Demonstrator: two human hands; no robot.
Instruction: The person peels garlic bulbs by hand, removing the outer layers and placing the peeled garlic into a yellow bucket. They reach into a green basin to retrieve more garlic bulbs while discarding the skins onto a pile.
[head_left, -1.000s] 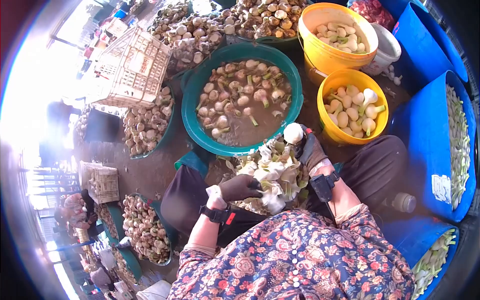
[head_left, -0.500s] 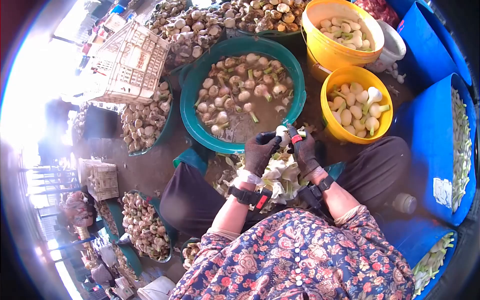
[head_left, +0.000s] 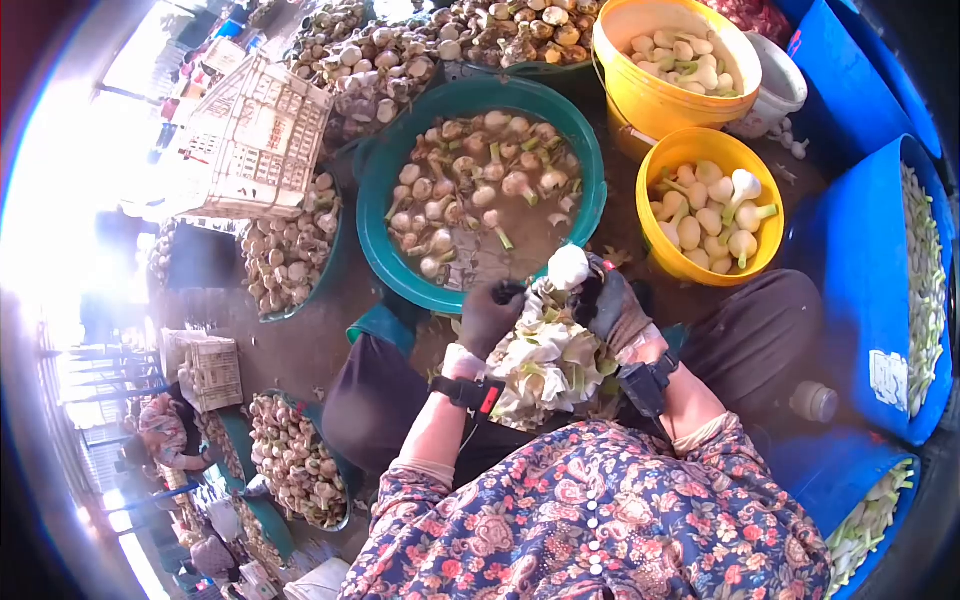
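Note:
My right hand (head_left: 612, 305), in a dark glove, grips a white peeled garlic bulb (head_left: 568, 267) just past the near rim of the green tub. A small red piece shows by its fingers. Left of it, my left hand (head_left: 492, 318) is closed, gloved too, with its fingers curled over; what it holds, if anything, is hidden. Below and between both hands lies a heap of pale garlic peel (head_left: 545, 365) in my lap. Ahead, the green tub (head_left: 372, 215) holds murky water with unpeeled bulbs floating in it.
To the right stand a yellow bucket (head_left: 655, 245) of peeled bulbs and a larger yellow bucket (head_left: 625, 95). Blue barrels (head_left: 850, 290) with stems line the right edge. On the left are a white crate (head_left: 265, 135), tubs of garlic, and another person (head_left: 165, 425).
My hands have drawn apart, the left moving down and left. The bulb, earlier between both hands with its green stem showing, now stays with the right hand, white end up.

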